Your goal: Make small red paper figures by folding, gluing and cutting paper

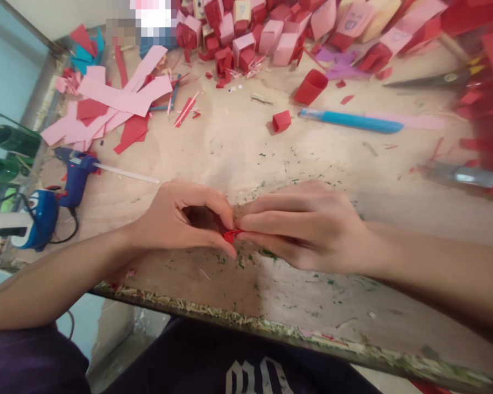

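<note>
Over the middle of the wooden table, my left hand (189,216) and my right hand (304,224) meet fingertip to fingertip. Between them is a small red paper piece (230,236), mostly covered by the fingers. My left thumb and forefinger pinch it from the left, the palm curved in a ring. The fingers of my right hand are pressed together on its other end. Beyond my hands lie a small folded red paper ring (281,121), a larger red paper tube (311,87) and a blue pen (353,120).
A blue glue gun (76,169) with a glue stick lies left, near pink paper strips (123,98). Many pink and red paper boxes (271,38) crowd the back. Scissors (439,78) and a blurred cutter (468,175) lie right. Green bits are scattered around my hands.
</note>
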`<state>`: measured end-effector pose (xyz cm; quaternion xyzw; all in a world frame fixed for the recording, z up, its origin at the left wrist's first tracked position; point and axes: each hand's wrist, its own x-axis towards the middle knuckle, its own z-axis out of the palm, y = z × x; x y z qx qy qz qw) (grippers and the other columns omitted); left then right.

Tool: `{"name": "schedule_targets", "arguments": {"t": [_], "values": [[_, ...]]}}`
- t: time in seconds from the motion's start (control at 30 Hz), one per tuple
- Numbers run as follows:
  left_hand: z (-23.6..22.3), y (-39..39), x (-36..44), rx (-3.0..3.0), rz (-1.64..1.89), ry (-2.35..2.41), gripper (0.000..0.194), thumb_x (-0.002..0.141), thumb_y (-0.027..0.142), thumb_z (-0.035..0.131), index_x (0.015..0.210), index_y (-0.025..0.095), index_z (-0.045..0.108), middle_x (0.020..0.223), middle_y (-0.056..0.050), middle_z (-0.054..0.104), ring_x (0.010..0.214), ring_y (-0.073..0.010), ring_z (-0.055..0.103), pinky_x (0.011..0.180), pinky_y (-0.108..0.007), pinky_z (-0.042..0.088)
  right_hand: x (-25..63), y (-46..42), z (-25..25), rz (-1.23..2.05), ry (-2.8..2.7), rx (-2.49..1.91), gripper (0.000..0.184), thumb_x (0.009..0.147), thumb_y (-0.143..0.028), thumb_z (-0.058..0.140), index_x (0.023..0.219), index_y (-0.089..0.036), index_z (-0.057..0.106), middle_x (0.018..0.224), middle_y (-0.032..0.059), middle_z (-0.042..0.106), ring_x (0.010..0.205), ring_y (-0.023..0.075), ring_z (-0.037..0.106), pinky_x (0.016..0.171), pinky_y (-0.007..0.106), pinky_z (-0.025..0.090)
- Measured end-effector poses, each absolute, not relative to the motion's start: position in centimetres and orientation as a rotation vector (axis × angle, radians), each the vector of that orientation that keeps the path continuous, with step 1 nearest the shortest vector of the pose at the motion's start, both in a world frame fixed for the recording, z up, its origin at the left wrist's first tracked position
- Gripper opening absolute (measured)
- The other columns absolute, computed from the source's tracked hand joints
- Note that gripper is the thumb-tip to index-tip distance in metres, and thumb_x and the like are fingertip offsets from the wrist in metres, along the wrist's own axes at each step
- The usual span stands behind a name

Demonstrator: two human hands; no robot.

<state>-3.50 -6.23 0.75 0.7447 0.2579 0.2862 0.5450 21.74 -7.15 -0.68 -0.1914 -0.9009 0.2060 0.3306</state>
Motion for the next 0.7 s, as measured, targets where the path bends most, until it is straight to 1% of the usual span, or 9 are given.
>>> {"name": "schedule_targets", "arguments": {"t": [0.1, 0.2, 0.37, 0.47, 0.57, 0.7], "values": [[0.88, -6.46, -3.34, 1.807, 0.719, 0.676, 0.016, 0.086, 0.028, 0.09, 0.091, 0.019, 0.078, 0.083, -0.003, 0.082, 0.071, -0.0139, 0.076, 0.068, -0.021, 0.063, 21.74, -7.11, -0.76, 0.545, -2.37, -0.517, 0.022, 0.112, -0.021, 0.054, 0.096, -0.017, 0.068, 0.088, 0.0041, 0.074, 0.071, 0.0117, 0.069, 0.062, 0.024, 0.048], [0.95, -6.61, -3.29, 1.833, 0.744, 0.719, 0.012, 0.085, 0.025, 0.09, 0.088, 0.021, 0.08, 0.082, -0.002, 0.083, 0.07, -0.0146, 0.078, 0.07, -0.021, 0.065, 21.75, -7.13, -0.88, 0.559, -2.369, -0.54, 0.023, 0.112, -0.024, 0.055, 0.096, -0.016, 0.069, 0.088, 0.0047, 0.074, 0.071, 0.0123, 0.069, 0.063, 0.025, 0.048], [0.83, -6.58, -3.41, 1.787, 0.75, 0.714, 0.01, 0.083, 0.024, 0.091, 0.085, 0.022, 0.081, 0.082, -0.002, 0.084, 0.071, -0.0161, 0.08, 0.072, -0.022, 0.067, 21.77, -7.11, -0.98, 0.662, -2.337, -0.559, 0.019, 0.109, -0.03, 0.063, 0.098, -0.018, 0.071, 0.091, 0.0053, 0.076, 0.072, 0.0141, 0.07, 0.063, 0.026, 0.049], [0.78, -6.53, -3.54, 1.79, 0.707, 0.715, 0.013, 0.084, 0.028, 0.091, 0.084, 0.021, 0.081, 0.081, -0.004, 0.084, 0.069, -0.0166, 0.079, 0.068, -0.023, 0.067, 21.7, -7.09, -0.86, 0.675, -2.326, -0.55, 0.016, 0.11, -0.026, 0.06, 0.102, -0.02, 0.071, 0.093, 0.005, 0.078, 0.074, 0.0144, 0.07, 0.062, 0.027, 0.048], [0.77, -6.57, -3.6, 1.791, 0.684, 0.736, 0.015, 0.084, 0.031, 0.091, 0.083, 0.021, 0.08, 0.079, -0.004, 0.083, 0.068, -0.0171, 0.079, 0.067, -0.023, 0.066, 21.6, -7.07, -0.62, 0.71, -2.294, -0.519, 0.014, 0.109, -0.02, 0.057, 0.105, -0.02, 0.071, 0.093, 0.0043, 0.078, 0.07, 0.0129, 0.068, 0.059, 0.026, 0.045], [0.81, -6.64, -3.54, 1.77, 0.697, 0.744, 0.016, 0.085, 0.033, 0.09, 0.082, 0.022, 0.079, 0.078, -0.003, 0.083, 0.068, -0.0171, 0.079, 0.066, -0.024, 0.066, 21.54, -6.91, -0.28, 0.89, -2.256, -0.477, 0.014, 0.107, -0.013, 0.057, 0.103, -0.018, 0.07, 0.093, 0.0053, 0.076, 0.071, 0.0121, 0.065, 0.062, 0.025, 0.046]]}}
